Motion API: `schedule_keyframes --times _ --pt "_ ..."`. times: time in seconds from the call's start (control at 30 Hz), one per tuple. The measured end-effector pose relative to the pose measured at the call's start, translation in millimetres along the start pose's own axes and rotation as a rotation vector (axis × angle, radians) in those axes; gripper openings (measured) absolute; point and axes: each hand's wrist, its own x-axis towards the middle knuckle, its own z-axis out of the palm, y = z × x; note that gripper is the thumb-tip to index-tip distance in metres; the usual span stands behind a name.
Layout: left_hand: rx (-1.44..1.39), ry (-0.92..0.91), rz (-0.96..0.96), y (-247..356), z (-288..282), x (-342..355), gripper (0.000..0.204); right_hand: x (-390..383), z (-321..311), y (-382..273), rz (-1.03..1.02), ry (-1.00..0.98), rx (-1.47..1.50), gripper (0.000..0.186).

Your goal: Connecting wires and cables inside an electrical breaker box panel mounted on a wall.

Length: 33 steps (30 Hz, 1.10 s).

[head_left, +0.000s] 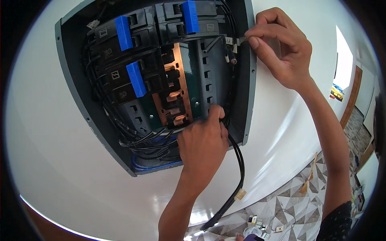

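Note:
A grey metal breaker box [250, 96] is fixed to a white wall. Inside are black circuit breakers [108, 50] with blue toggle handles [124, 33] and a copper busbar [181, 76]. My left hand [203, 138] is closed at the box's lower right, its fingers curled against black cables [240, 160] that run down out of the box; its grip is partly hidden. At the upper right edge, my right hand [285, 48] pinches the thin end of a wire with a white tag [241, 39]. Other tagged wire ends [227, 58] hang beside it, inside the box.
Bundled black wires [155, 148] and a blue wire [157, 166] crowd the box's bottom left. A tan tape band [240, 194] wraps the cables below. On the patterned tile floor [289, 197] lie small boxes [257, 221] and a broom-like object [309, 178].

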Motion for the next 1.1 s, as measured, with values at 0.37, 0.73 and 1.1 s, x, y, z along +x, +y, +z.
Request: schedule_keyframes --times 0.37,0.73,1.1 --pt "0.114 -0.052 0.090 3 -6 5 0.028 4 11 -9 -0.021 0.154 0.031 0.014" --pt "-0.176 0.102 0.146 22 -17 23 0.044 7 6 -23 0.054 0.144 0.030 0.013" --pt "-0.757 0.081 0.117 30 -6 42 0.057 4 3 -26 0.111 0.147 0.029 0.011"
